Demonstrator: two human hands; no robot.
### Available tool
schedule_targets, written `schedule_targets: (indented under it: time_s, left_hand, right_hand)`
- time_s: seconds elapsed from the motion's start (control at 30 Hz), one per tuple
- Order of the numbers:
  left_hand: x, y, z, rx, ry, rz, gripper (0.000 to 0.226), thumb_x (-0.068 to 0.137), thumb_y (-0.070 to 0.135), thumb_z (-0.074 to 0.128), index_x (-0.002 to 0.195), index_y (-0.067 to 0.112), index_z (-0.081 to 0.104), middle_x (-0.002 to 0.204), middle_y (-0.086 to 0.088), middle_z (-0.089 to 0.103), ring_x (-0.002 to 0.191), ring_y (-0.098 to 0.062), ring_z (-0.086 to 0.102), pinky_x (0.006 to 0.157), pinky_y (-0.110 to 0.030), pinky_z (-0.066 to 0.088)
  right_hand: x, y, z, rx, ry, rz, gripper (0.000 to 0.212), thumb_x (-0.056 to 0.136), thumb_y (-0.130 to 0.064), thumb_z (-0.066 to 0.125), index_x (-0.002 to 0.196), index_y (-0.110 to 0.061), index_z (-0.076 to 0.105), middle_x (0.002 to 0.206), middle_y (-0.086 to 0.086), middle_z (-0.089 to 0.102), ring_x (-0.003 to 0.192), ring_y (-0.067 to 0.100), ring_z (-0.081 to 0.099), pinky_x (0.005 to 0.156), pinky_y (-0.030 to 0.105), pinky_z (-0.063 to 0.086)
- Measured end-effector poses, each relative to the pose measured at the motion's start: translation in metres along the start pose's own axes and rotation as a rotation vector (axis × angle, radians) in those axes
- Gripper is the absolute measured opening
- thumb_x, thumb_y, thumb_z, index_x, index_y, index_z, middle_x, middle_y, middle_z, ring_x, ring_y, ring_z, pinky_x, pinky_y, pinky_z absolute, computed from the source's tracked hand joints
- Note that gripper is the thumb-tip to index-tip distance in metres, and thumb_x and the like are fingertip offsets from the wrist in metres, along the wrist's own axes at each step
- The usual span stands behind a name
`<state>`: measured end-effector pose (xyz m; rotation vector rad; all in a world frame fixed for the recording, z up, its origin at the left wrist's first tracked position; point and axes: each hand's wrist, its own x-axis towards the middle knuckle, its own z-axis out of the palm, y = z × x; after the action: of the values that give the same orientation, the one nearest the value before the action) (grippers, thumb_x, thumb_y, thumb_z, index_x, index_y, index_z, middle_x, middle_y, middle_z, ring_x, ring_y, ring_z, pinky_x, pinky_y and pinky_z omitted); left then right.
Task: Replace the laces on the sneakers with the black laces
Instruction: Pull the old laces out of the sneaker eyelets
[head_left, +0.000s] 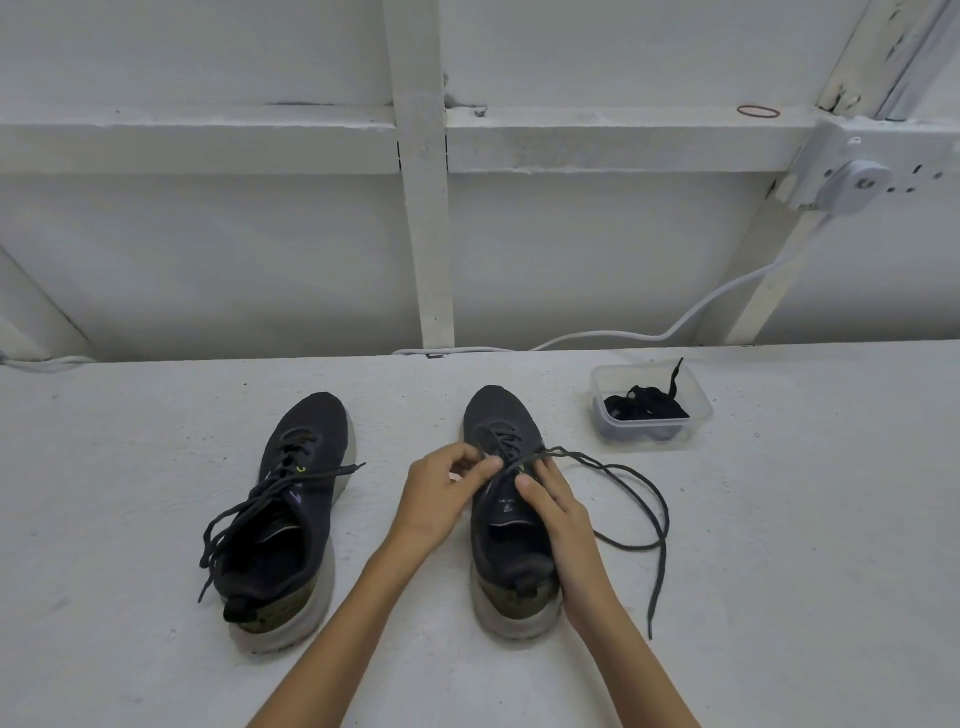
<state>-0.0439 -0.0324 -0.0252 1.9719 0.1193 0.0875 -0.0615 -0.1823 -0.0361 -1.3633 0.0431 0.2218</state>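
From my remote station I watched a person's two bare hands at work on the right dark knit sneaker with a pale sole (511, 566), which stood toe-away on the white painted worktop (779, 519); the left hand (441, 499) was curled over the eyelets, thumb and forefinger pinching the sneaker's dark grey lace (644, 499) at the middle of the lacing. The right hand (563, 514) lay on the tongue and outer side of the same shoe, fingers fairly straight, grasping nothing I could make out. The freed end of that lace looped out over the worktop to the right of the shoe, its tip near the front edge. The matching left sneaker (291, 519) stood well apart to the left, its loosened lace trailing over its inner side. The replacement black laces (647, 408) sat bundled in a small clear plastic tub (701, 410) beyond and to the right of the right sneaker, one end poking above the rim; a white cable (701, 312) ran behind it along the wall.
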Motion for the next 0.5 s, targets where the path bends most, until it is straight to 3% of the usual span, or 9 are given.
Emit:
schedule_targets:
  time_s: [0.1, 0.27, 0.43, 0.5]
  left_hand:
    - [0.003, 0.001, -0.003, 0.038, 0.014, 0.039, 0.013, 0.09, 0.023, 0.066, 0.081, 0.015, 0.069, 0.079, 0.006, 0.069, 0.073, 0.002, 0.059, 0.068, -0.012, 0.045]
    - [0.013, 0.012, -0.021, -0.105, 0.317, 0.023, 0.013, 0.093, 0.025, 0.062, 0.081, 0.025, 0.064, 0.078, 0.015, 0.064, 0.072, 0.004, 0.056, 0.072, -0.022, 0.048]
    - [-0.002, 0.013, -0.001, -0.055, -0.01, -0.041, 0.013, 0.09, 0.033, 0.065, 0.083, 0.022, 0.068, 0.08, 0.013, 0.068, 0.072, 0.007, 0.06, 0.071, -0.014, 0.046]
    - [-0.003, 0.009, 0.002, -0.021, -0.015, -0.016, 0.009, 0.09, 0.027, 0.066, 0.082, 0.024, 0.069, 0.081, 0.013, 0.07, 0.074, 0.005, 0.062, 0.071, -0.012, 0.046]
  right_hand:
    - [0.0, 0.0, 0.0, -0.009, 0.003, -0.006, 0.073, 0.07, -0.058, 0.068, 0.137, -0.032, 0.055, 0.151, -0.014, 0.042, 0.139, 0.004, 0.038, 0.118, 0.04, 0.03]
    - [-0.001, -0.002, -0.002, -0.004, -0.007, 0.022, 0.054, 0.076, -0.047, 0.068, 0.128, -0.03, 0.063, 0.137, -0.008, 0.058, 0.125, 0.012, 0.055, 0.11, 0.043, 0.042]
    - [-0.001, -0.004, -0.002, -0.006, -0.003, -0.009, 0.028, 0.091, -0.028, 0.065, 0.119, -0.026, 0.068, 0.125, -0.003, 0.064, 0.117, 0.014, 0.06, 0.103, 0.036, 0.047]
    - [-0.001, -0.003, -0.003, -0.007, 0.003, -0.001, 0.026, 0.092, -0.027, 0.064, 0.117, -0.026, 0.068, 0.124, -0.002, 0.065, 0.117, 0.015, 0.061, 0.102, 0.035, 0.048]
